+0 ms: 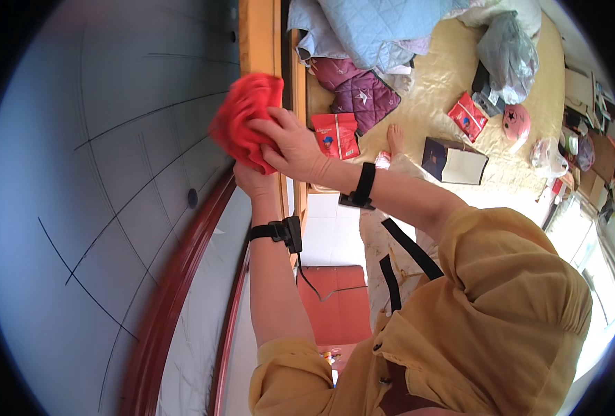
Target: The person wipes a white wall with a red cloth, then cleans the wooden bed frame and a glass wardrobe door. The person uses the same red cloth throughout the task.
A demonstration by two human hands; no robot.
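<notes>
A bunched red cloth (pixel 247 122) is in my right hand (pixel 294 148), whose fingers press into its folds. The cloth lies over the edge of an orange-brown wooden frame (pixel 259 36), beside a pale panelled surface with dark lines (pixel 125 171). Just below the cloth is my left hand (pixel 255 182), near the upper end of a dark red glossy trim (pixel 182 296). Its fingers are largely hidden by the cloth and my right hand, so what it grips cannot be told. Each wrist wears a black strap with a small device.
Below spreads a bed with a gold cover (pixel 437 57), bearing a blue quilt (pixel 380 31), a purple quilted piece (pixel 364 99), red packets (pixel 337 136), an open box (pixel 455 162), a pink helmet (pixel 516 122) and a grey plastic bag (pixel 509 60). My bare foot (pixel 395 138) rests there. A cable (pixel 320 296) hangs from the left wrist device.
</notes>
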